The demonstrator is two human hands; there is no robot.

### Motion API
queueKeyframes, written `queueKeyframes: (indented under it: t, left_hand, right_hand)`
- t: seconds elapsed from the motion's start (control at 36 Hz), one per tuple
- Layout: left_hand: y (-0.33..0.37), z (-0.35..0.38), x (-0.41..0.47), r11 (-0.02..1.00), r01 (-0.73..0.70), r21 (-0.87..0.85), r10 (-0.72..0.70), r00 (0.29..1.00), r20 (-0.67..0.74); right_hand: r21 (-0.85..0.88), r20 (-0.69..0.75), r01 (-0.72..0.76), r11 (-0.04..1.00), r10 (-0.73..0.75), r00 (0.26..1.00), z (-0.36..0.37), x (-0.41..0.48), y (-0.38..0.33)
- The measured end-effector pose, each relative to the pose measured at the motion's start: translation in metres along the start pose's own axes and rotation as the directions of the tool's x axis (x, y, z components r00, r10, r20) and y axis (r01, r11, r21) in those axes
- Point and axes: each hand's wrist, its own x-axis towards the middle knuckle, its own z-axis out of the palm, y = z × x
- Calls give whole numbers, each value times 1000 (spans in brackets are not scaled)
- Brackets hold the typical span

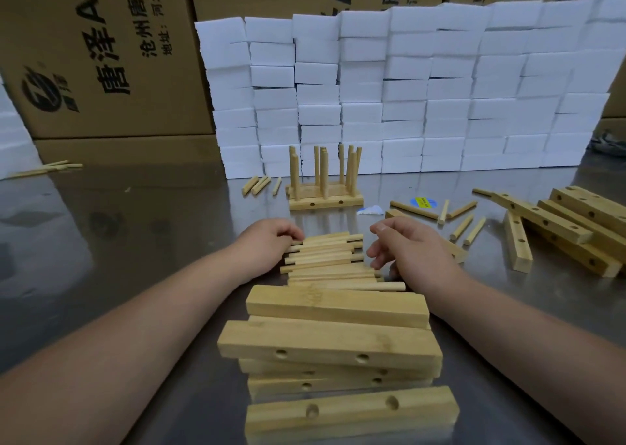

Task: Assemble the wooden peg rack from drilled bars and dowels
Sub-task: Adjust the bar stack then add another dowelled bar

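Observation:
A heap of wooden dowels point(325, 258) lies side by side in the middle of the metal table point(135, 241). My left hand point(267, 241) rests against the dowels' left ends, its fingers curled at them. My right hand point(410, 251) hovers at their right ends with relaxed, spread fingers. Nearer to me is a stack of drilled bars point(332, 346), with one more drilled bar point(349, 410) at the front. An assembled peg rack point(323, 190) with upright dowels stands behind the heap.
More drilled bars point(572, 227) lie piled at the right, with loose dowels point(454, 217) scattered beside them and short dowels point(257, 184) left of the rack. A wall of white foam blocks point(406, 89) and cardboard boxes point(101, 55) close the back.

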Motion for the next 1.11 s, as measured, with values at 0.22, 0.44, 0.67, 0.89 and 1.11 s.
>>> queueKeyframes:
  t: [0.22, 0.44, 0.67, 0.89, 1.11]
  left_hand:
    - [2, 1, -3, 998, -19, 57, 16, 999, 47]
    - [4, 1, -2, 999, -9, 54, 6, 998, 56]
    - [4, 2, -3, 995, -36, 96, 35, 999, 13]
    - [-5, 4, 6, 992, -64, 111, 69, 996, -47]
    - [-8, 5, 11, 993, -39, 109, 38, 999, 10]
  right_hand:
    - [-30, 43, 32, 999, -31, 999, -2, -4, -4]
    - [-255, 373, 278, 926, -171, 912, -14, -22, -64]
    - [-570, 744, 526, 631, 127, 655, -1, -45, -96]
    - [-602, 743, 523, 603, 182, 644, 2, -52, -101]
    - [-564, 761, 531, 633, 149, 632, 3, -55, -104]
